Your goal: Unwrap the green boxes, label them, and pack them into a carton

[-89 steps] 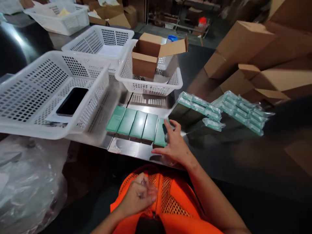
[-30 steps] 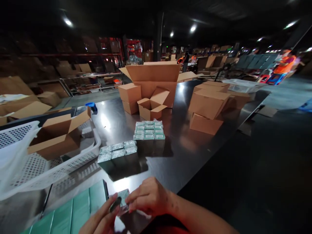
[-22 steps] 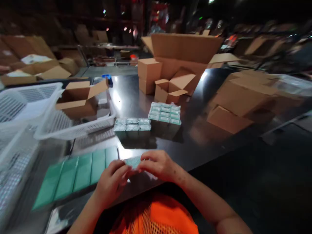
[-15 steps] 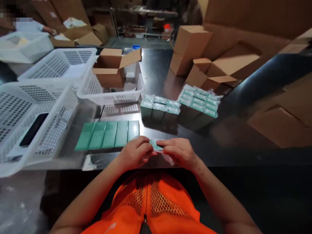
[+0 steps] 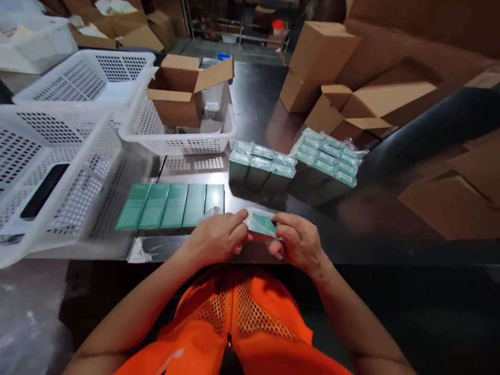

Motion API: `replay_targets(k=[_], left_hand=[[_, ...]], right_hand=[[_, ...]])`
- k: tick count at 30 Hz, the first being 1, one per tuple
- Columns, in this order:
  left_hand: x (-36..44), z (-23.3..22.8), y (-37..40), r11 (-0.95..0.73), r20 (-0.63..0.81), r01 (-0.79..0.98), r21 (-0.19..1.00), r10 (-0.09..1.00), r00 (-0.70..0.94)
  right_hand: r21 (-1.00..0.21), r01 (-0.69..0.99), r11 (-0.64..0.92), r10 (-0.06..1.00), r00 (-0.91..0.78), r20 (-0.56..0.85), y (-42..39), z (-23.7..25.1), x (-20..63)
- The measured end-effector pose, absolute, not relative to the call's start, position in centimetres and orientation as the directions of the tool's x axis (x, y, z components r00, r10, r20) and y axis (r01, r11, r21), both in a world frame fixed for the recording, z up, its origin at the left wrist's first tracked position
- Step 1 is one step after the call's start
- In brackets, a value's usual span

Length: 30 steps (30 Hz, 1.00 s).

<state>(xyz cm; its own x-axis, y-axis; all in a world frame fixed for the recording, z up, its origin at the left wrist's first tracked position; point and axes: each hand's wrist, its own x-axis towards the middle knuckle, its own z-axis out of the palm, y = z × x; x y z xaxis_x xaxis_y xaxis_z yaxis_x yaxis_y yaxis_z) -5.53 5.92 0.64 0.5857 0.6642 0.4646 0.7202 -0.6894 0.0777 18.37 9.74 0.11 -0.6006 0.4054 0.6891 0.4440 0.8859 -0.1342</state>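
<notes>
Green box (image 5: 261, 224) sits dial-centre, pinched by my left hand (image 5: 219, 237) and right hand (image 5: 299, 242); wrapped stacks (image 5: 261, 164), twelve to one o'clock, look done, five seemingly bare boxes (image 5: 174, 205) remain at nine.

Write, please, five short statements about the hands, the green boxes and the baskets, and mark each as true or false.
1. The left hand and right hand hold the same small green box. True.
2. The row of green boxes contains nine boxes. False: it has five.
3. The open carton stands inside a white basket. True.
4. The dark phone lies on the bare table. False: it lies inside the left white basket.
5. The person's vest is blue. False: it is orange.
</notes>
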Motion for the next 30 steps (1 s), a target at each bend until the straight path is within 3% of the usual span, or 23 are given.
replay_targets(k=[5,9,12,15,18,20,22,25,28,30], left_hand=[[-5.3,0.3,5.8,-0.678,0.508,0.671,0.301,0.709,0.489],[-4.6,0.9,5.9,-0.586,0.43,0.614,0.529,0.808,0.402],[-4.4,1.0,5.8,-0.554,0.408,0.569,0.608,0.833,0.374],[-4.3,0.3,5.6,-0.647,0.527,0.548,0.53,0.758,0.385],[-4.4,-1.4,5.3,-0.757,0.697,0.57,0.32,0.596,0.4],[-4.4,-2.7,5.1,-0.753,0.715,0.596,0.28,0.578,0.394],[-4.4,-3.9,5.0,-0.702,0.657,0.628,0.336,0.653,0.378],[-4.2,-5.2,4.7,-0.552,0.475,0.699,0.454,0.814,0.335],[-3.8,-5.7,4.4,-0.36,0.23,0.761,0.54,0.933,0.278],[-3.4,-5.7,3.9,-0.326,0.178,0.76,0.563,0.945,0.273]], right_hand=[[-0.241,0.496,0.834,0.522,-0.568,0.637,8.8,-0.8,18.9],[-0.431,0.457,0.778,0.627,-0.516,0.583,8.1,-1.2,18.7],[-0.526,0.422,0.738,0.675,-0.454,0.582,7.5,-2.2,18.7],[-0.474,0.495,0.728,0.669,-0.361,0.65,7.0,-4.0,18.9],[-0.39,0.482,0.785,0.594,-0.408,0.693,7.2,-5.7,19.1],[-0.383,0.446,0.808,0.573,-0.448,0.686,7.7,-6.3,19.4],[-0.418,0.418,0.807,0.589,-0.522,0.616,8.1,-6.4,19.8],[-0.59,0.343,0.731,0.65,-0.615,0.446,8.5,-5.6,20.4],[-0.755,0.333,0.565,0.792,-0.476,0.382,8.5,-4.4,20.5],[-0.777,0.354,0.52,0.826,-0.442,0.352,8.7,-3.3,20.1]])
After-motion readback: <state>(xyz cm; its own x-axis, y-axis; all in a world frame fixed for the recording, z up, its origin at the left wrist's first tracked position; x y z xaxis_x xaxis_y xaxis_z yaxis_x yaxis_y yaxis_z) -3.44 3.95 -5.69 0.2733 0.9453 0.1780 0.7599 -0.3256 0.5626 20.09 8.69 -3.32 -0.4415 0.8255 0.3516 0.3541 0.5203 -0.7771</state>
